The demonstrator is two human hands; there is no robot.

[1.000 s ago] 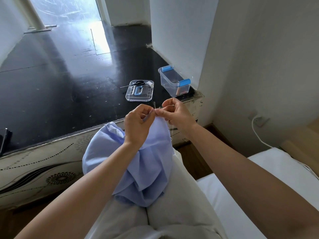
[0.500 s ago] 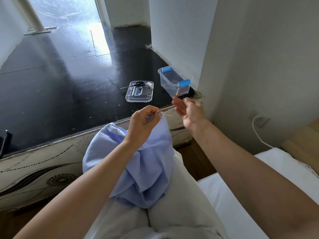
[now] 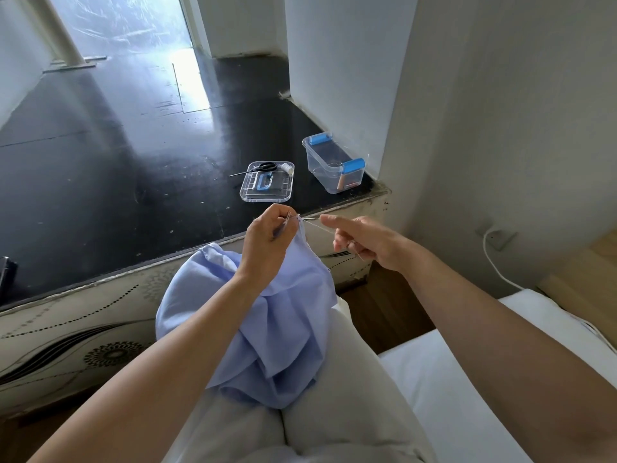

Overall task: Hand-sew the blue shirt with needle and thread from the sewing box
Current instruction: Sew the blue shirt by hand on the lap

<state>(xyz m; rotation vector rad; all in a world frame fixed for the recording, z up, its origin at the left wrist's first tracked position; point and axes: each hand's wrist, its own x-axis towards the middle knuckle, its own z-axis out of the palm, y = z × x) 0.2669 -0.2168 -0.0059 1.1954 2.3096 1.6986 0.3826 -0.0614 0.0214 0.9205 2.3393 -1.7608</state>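
Closest to us, our legs in white trousers (image 3: 350,379) sit on the edge of a white bed (image 3: 450,379). The blue shirt (image 3: 267,329) lies bunched up on our lap and hangs over our left knee. Our left hand (image 3: 267,242) lifts one part of the shirt up, and its grip pinches the top edge of the cloth between thumb and fingertips. Our right hand (image 3: 367,240) is just beside it, a little to the right, and the two do not touch. Its first finger points straight at the left hand, while the other fingers curl in and their grip pinches the thread (image 3: 314,225). The thin white thread runs from the pinched shirt edge across to the right hand. Past our hands is a black shiny platform (image 3: 117,195). Near its front edge lies a clear lid (image 3: 245,192) with a blue handle. Black scissors (image 3: 263,167) and a white spool (image 3: 286,167) rest along the lid's far side. The clear sewing box (image 3: 320,162) with blue clips stands open at the platform's front right corner, close to the wall (image 3: 334,78). On the right, a white cable (image 3: 490,259) hangs from a socket (image 3: 495,235).
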